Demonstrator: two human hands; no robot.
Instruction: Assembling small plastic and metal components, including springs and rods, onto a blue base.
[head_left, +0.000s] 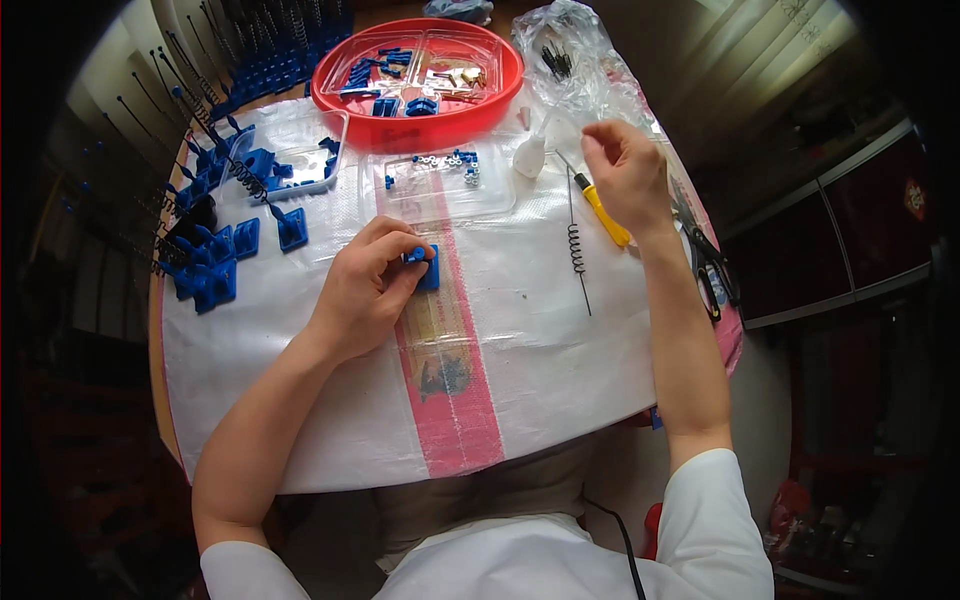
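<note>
My left hand (368,285) is closed in a pinch on a small blue plastic part (428,268) with a flat square base, resting on the sheet in the middle of the table; the fingers cover part of it. Up at the right, my right hand (630,178) is raised with its fingers curled together, and whatever they may hold is hidden. Just below it lies a yellow-handled screwdriver (604,216). Left of that are a black coiled spring wire (576,248) with straight ends and a small white squeeze bulb (529,157).
A red round tray (330,105) holds a divided clear box with blue and brass-coloured pieces. A clear lid (440,205) carries small white and blue parts. Blue bases with spring wires (205,265) crowd the left. Black scissors (712,262) lie right; a plastic bag (590,60) sits behind.
</note>
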